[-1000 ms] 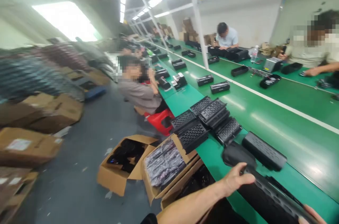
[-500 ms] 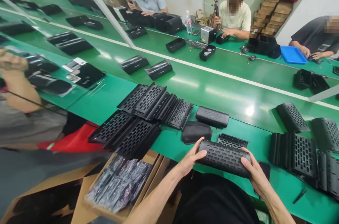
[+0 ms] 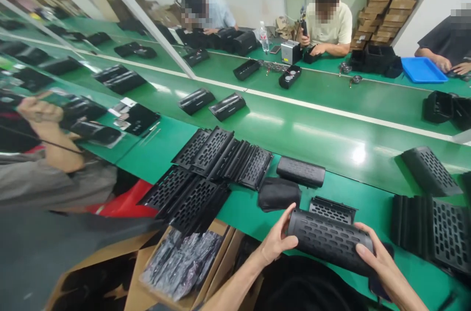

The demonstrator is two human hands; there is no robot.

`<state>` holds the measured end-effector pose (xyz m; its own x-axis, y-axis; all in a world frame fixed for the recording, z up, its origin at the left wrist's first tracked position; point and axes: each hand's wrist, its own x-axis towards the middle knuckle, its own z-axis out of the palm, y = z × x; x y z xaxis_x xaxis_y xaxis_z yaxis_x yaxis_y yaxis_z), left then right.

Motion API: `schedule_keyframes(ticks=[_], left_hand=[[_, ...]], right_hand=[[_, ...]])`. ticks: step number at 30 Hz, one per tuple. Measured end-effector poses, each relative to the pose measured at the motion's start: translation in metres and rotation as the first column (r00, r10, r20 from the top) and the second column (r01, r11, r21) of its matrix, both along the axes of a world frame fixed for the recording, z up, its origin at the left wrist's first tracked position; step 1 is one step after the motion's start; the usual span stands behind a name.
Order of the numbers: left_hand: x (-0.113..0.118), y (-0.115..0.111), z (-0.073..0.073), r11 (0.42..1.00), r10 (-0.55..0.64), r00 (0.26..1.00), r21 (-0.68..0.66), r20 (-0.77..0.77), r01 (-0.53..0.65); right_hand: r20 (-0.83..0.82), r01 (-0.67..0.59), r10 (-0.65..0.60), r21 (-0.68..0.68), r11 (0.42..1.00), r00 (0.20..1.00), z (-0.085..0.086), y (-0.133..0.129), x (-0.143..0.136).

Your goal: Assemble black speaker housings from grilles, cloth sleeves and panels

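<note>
A black speaker-like housing with a slotted face is held between my two hands near the table's front edge. My left hand grips its left end, thumb on the front. Around its right end my right hand is closed, thumb on the slotted side. Just behind the housing lies a slotted black panel. A plain black rounded piece and another slotted housing rest farther back to the left.
Slotted panels are piled at centre left, others at the right. An open carton holds plastic-wrapped parts below. A person's arm is at the left. Black housings lie on the green belt; people sit beyond it.
The view has shifted, so most things appear lower, and much of the scene farther right. Both hands still hold the housing. The arm at the left has come further into view.
</note>
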<state>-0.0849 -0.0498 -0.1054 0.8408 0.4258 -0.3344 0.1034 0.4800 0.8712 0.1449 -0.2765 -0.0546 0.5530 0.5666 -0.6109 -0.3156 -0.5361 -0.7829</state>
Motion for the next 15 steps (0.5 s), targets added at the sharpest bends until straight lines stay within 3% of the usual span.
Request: schedule_keyframes(ticks=[3, 6, 10, 13, 15], left_hand=[[0.012, 0.012, -0.019, 0.954, 0.154, 0.942, 0.294, -0.297, -0.063], [0.032, 0.031, -0.038, 0.823, 0.357, 0.754, 0.567, -0.551, 0.024], [0.057, 0.045, -0.060, 0.756, 0.374, 0.668, 0.629, -0.643, 0.183], [0.063, 0.046, -0.070, 0.709, 0.349, 0.645, 0.641, -0.680, 0.292], [0.061, 0.046, -0.073, 0.683, 0.336, 0.640, 0.647, -0.691, 0.339]], right_hand=[[0.044, 0.087, -0.087, 0.020, 0.996, 0.995, -0.007, 0.010, 0.030], [0.004, 0.317, -0.320, 0.120, 0.941, 0.948, -0.021, 0.039, 0.074], [-0.036, 0.539, -0.548, 0.247, 0.805, 0.835, -0.048, 0.096, 0.131], [0.014, 0.624, -0.633, 0.153, 0.766, 0.774, -0.067, 0.124, 0.160], [0.035, 0.639, -0.645, 0.108, 0.762, 0.763, -0.075, 0.129, 0.171]])
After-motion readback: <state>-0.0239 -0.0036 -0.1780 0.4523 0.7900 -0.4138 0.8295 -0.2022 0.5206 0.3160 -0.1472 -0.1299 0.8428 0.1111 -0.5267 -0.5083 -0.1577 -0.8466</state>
